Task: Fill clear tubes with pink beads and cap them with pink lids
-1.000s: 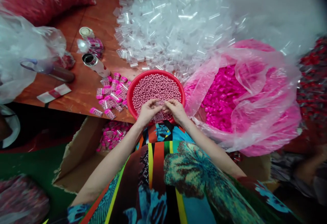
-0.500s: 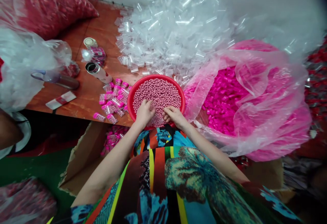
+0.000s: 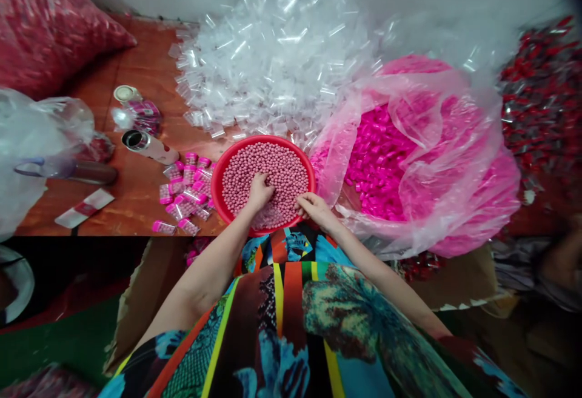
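Observation:
A red basin (image 3: 218,181) full of small pink beads (image 3: 282,171) stands at the table's front edge. My left hand (image 3: 260,193) is over the middle of the beads, its fingers curled down and touching them; anything inside the fingers is hidden. At the basin's right side, my right hand (image 3: 314,207) has thumb and fingers pinched together near the rim. What the pinch holds, if anything, is too small to make out. Several small clear containers with pink caps (image 3: 184,201), filled with beads, lie left of the basin.
Clear plastic tubes (image 3: 273,65) form a large heap behind the basin. To the right sits an open plastic bag of bright pink caps (image 3: 379,155). A tumbler (image 3: 152,146) and a bottle (image 3: 86,171) lie at left. A cardboard box (image 3: 140,301) is below the table edge.
The view has shifted, so the table things appear further left. My left hand has moved deeper toward the basin's middle; my right hand has drawn out toward its right rim.

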Tool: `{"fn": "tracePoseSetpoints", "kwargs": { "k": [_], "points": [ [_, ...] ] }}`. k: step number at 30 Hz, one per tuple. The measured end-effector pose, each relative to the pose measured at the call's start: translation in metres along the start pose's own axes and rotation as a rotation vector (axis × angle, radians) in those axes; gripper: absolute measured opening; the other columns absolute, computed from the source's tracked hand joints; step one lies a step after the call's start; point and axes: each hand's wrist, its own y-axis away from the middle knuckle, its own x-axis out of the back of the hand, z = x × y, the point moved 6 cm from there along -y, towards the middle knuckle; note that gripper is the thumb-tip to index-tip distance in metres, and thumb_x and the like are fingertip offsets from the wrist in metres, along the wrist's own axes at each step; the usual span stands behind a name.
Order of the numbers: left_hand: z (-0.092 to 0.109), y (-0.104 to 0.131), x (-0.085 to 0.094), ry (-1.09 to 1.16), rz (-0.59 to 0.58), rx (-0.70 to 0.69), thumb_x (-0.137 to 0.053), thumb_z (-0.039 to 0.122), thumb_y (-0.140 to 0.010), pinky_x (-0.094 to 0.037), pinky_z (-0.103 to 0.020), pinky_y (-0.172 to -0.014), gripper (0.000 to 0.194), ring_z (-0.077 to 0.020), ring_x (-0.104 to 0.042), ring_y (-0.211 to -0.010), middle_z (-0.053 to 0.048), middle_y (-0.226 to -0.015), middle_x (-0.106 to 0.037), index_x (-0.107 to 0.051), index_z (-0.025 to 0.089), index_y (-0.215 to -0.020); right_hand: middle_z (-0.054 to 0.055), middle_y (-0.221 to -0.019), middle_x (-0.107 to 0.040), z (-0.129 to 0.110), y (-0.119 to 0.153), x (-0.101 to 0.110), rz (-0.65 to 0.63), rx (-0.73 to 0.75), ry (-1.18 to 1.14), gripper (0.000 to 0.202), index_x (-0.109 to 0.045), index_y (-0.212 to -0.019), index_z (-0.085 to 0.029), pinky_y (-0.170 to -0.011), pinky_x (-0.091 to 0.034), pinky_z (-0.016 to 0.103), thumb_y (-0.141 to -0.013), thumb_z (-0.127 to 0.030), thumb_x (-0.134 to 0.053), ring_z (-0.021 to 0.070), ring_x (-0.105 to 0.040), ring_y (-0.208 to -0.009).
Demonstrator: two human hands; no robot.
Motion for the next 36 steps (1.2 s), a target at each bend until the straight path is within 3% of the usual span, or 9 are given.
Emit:
{"fn": "tracePoseSetpoints", "kwargs": {
  "k": [3,7,12,19,26,29,33,36],
  "points": [
    [0.0,0.007,0.013,0.068,0.017,-0.001,-0.074,0.003,-0.076,-0.041,-0.033,-0.09,0.023,-0.019,-0.054,-0.094,-0.002,-0.093,-0.059,-0.06,0.018,-0.087,-0.002,-0.061,-0.064,-0.001,0.0,0.003,0.007,0.015,0.0,0.023,-0.062,-0.074,-0.022,-0.053,-0.044,0.023,-0.091,-0.036,-0.067,0.0123,-0.055,-0.053],
    [0.012,0.031,0.021,0.335,0.005,-0.029,-0.078,0.012,-0.078,-0.044,-0.032,-0.089,0.023,-0.0171,-0.057,-0.092,-0.002,-0.095,-0.065,-0.063,0.019,-0.094,-0.003,-0.062,-0.062,-0.012,-0.006,0.0,0.0,0.068,0.009,0.023,-0.061,-0.076,-0.023,-0.055,-0.046,0.024,-0.091,-0.04,-0.068,0.0131,-0.055,-0.055],
    [0.032,0.06,0.014,0.642,-0.021,0.069,-0.083,0.015,-0.074,-0.046,-0.03,-0.083,0.032,-0.0143,-0.059,-0.084,0.001,-0.086,-0.063,-0.058,0.021,-0.092,-0.001,-0.077,-0.068,-0.034,-0.01,-0.003,-0.041,0.255,0.026,0.025,-0.063,-0.085,-0.023,-0.067,-0.051,0.03,-0.088,-0.047,-0.069,0.0158,-0.061,-0.066],
    [0.062,0.078,0.004,0.836,-0.085,0.171,-0.086,0.019,-0.071,-0.049,-0.032,-0.079,0.038,-0.0178,-0.064,-0.088,-0.005,-0.097,-0.072,-0.065,0.022,-0.103,0.004,-0.088,-0.072,-0.043,0.001,0.022,-0.027,0.339,-0.019,0.016,-0.066,-0.09,-0.029,-0.072,-0.055,0.038,-0.087,-0.044,-0.071,0.0216,-0.064,-0.072],
    [0.085,0.08,-0.003,0.967,-0.203,0.353,-0.076,0.054,-0.086,-0.053,-0.035,-0.063,0.037,-0.0227,-0.067,-0.076,-0.011,-0.084,-0.071,-0.069,0.018,-0.094,0.003,-0.09,-0.071,-0.065,0.003,0.024,-0.092,0.47,-0.063,0.022,-0.064,-0.098,-0.023,-0.073,-0.055,0.033,-0.089,-0.043,-0.066,0.0174,-0.065,-0.073],
    [0.087,0.078,-0.005,0.924,-0.199,0.395,-0.079,0.037,-0.081,-0.054,-0.032,-0.064,0.022,-0.0199,-0.066,-0.076,-0.008,-0.081,-0.069,-0.069,0.018,-0.086,0.004,-0.09,-0.071,-0.063,-0.003,0.058,0.044,0.518,-0.083,0.023,-0.062,-0.099,-0.023,-0.074,-0.054,0.032,-0.092,-0.045,-0.063,0.0171,-0.064,-0.073],
    [0.076,0.074,-0.01,0.751,-0.111,0.467,-0.073,0.025,-0.069,-0.049,-0.028,-0.058,0.011,-0.0151,-0.057,-0.063,-0.005,-0.07,-0.064,-0.066,0.018,-0.073,0.006,-0.088,-0.069,-0.03,-0.019,0.15,0.484,0.418,-0.086,0.019,-0.053,-0.098,-0.025,-0.069,-0.049,0.03,-0.098,-0.043,-0.048,0.0163,-0.06,-0.069],
    [0.072,0.07,-0.019,0.682,-0.122,0.458,-0.072,0.025,-0.067,-0.051,-0.03,-0.062,0.01,-0.0168,-0.059,-0.067,-0.004,-0.071,-0.066,-0.065,0.021,-0.072,0.003,-0.074,-0.063,0.009,-0.027,0.207,0.615,0.286,-0.001,0.017,-0.047,-0.088,-0.027,-0.061,-0.042,0.03,-0.099,-0.038,-0.039,0.0175,-0.053,-0.063]
  ]
}}
